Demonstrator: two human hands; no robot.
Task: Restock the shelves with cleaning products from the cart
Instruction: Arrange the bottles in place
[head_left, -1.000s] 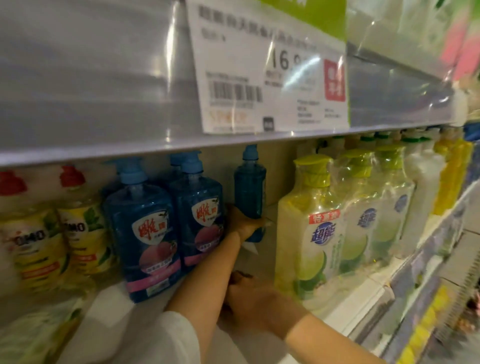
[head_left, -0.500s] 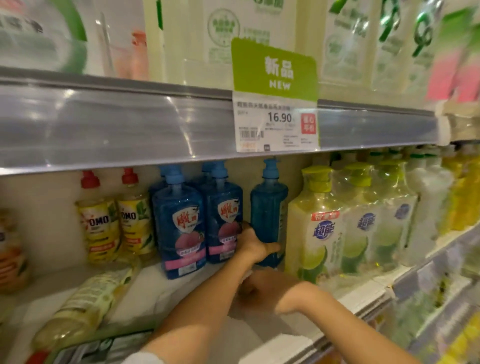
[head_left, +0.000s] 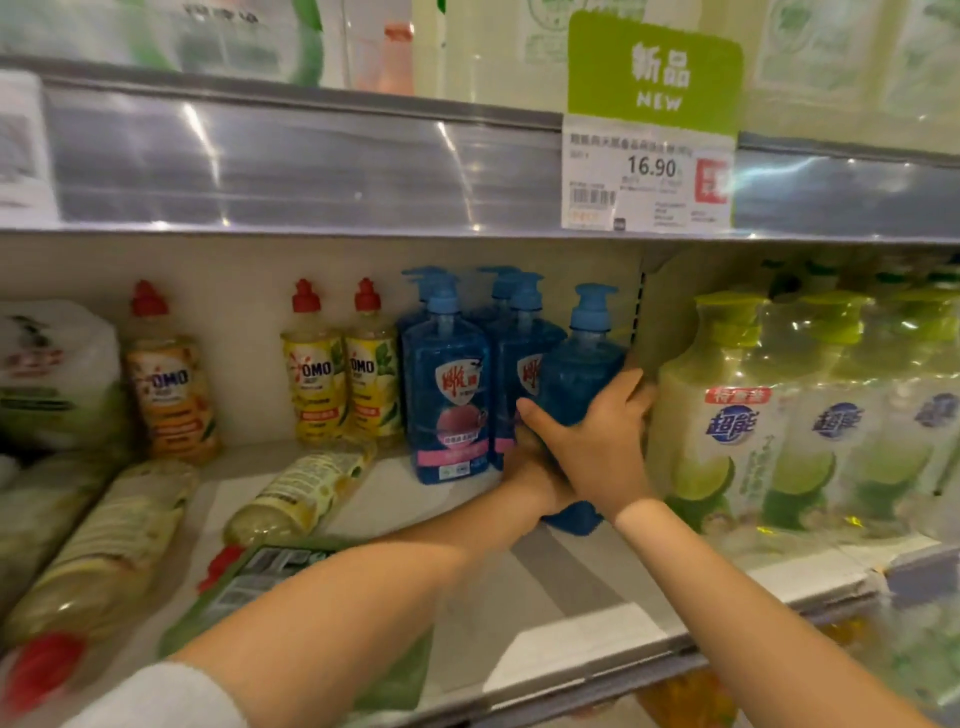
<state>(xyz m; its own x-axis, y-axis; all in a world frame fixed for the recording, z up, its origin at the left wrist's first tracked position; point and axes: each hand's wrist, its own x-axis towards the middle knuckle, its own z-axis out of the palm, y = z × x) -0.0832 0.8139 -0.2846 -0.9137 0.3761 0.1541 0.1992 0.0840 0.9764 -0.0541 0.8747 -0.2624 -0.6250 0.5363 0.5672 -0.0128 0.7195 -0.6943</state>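
A blue pump bottle (head_left: 584, 364) leans to the left in the gap between the blue row and the green bottles, and its base is low near the shelf board (head_left: 571, 603). My right hand (head_left: 597, 441) wraps around its middle from the front. My left hand (head_left: 522, 465) grips the bottle's lower left side and is mostly hidden behind the right hand. Beside it stand matching blue pump bottles (head_left: 447, 405) with pink labels, upright in two short rows.
Green-capped lime detergent bottles (head_left: 727, 431) crowd the right side. Yellow OMO bottles (head_left: 317, 384) stand at the left, and several bottles lie flat (head_left: 301, 493) in front of them. A 16.90 price tag (head_left: 649, 171) hangs on the upper shelf's edge.
My right hand has come up from the shelf board onto the blue bottle. The bottle has come forward and tilted. The view has pulled back from the shelf.
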